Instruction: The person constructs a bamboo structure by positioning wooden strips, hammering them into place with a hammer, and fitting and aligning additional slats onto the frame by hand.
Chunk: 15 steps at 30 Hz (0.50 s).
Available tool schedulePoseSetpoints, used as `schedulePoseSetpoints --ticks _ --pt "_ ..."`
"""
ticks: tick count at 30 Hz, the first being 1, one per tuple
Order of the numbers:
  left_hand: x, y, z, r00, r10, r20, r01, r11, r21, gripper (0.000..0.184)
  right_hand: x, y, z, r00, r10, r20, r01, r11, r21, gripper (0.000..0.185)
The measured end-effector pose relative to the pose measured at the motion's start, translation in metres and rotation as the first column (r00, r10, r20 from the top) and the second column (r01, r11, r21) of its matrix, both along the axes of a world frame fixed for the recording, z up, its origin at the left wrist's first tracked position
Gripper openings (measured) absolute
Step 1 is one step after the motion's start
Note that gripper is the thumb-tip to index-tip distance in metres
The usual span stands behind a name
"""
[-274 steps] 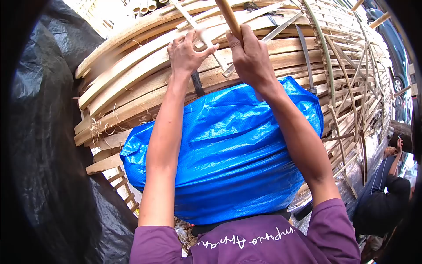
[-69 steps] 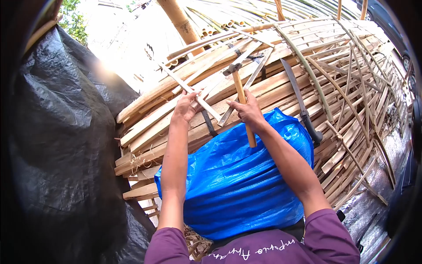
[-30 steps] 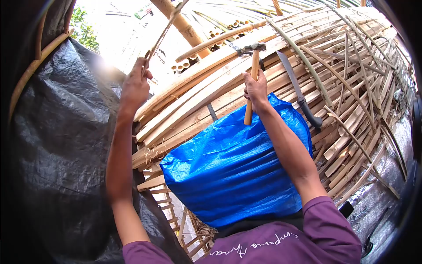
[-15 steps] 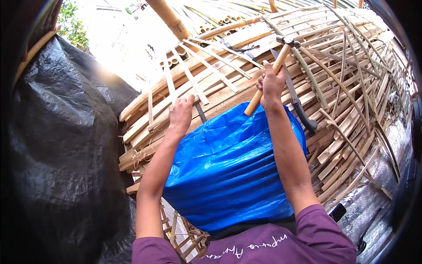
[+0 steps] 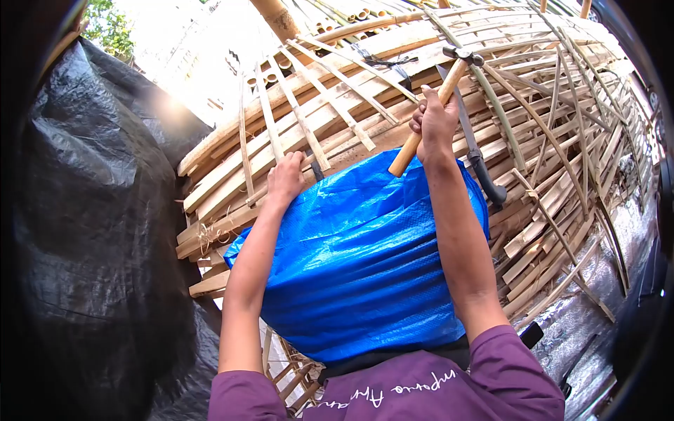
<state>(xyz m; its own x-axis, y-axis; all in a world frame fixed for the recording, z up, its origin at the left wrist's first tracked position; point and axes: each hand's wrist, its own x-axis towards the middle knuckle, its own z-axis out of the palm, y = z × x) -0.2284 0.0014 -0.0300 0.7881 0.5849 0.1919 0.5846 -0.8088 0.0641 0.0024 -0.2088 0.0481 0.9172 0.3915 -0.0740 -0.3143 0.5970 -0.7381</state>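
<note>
My right hand [image 5: 436,123] is closed round the wooden handle of a hammer [image 5: 449,81], its metal head up and to the right. Beneath it lies a machete [image 5: 477,165] with a dark handle, resting on the wood. My left hand [image 5: 286,177] has its fingers bent at the lower end of a thin light slat [image 5: 265,109]; whether it grips the slat is hidden. Several similar slats [image 5: 300,116] fan out over the stacked planks [image 5: 232,179]. A blue tarp [image 5: 358,266] covers the lap, below both hands.
A black sheet [image 5: 98,210] hangs at the left. Crossed bamboo strips [image 5: 554,210] are piled at the right, by silvery sheeting [image 5: 562,351]. A thick bamboo post [image 5: 277,19] stands behind the planks, with cut bamboo poles [image 5: 361,14] beyond.
Since a second ago, my left hand has come down and right to the planks, where several slats now lie fanned out. My right hand has moved right, with the hammer tilted more.
</note>
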Motion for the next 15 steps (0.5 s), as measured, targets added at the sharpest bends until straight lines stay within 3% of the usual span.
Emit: schedulePoseSetpoints --ticks 2,10,12,15 --pt "0.0008 0.0003 -0.0019 0.994 -0.008 0.110 0.011 1.000 -0.029 0.024 -0.0002 0.0010 0.0000 1.000 -0.015 0.003 0.015 1.000 0.010 0.019" --pt "-0.0015 0.0034 -0.0073 0.971 -0.058 0.233 0.083 0.992 -0.099 0.030 -0.0039 0.0017 0.0010 1.000 -0.008 0.024 0.008 1.000 0.001 0.018" --pt "-0.0013 0.0002 -0.0061 0.953 -0.056 0.298 -0.003 0.981 0.195 0.031 -0.0048 0.0014 0.0016 1.000 -0.005 0.012 0.005 1.000 0.000 0.018" --pt "-0.0018 -0.0020 -0.0032 0.954 -0.012 0.300 -0.069 0.964 0.257 0.032 -0.0035 0.0017 0.0004 1.000 -0.007 0.014 0.007 1.000 0.006 0.019"
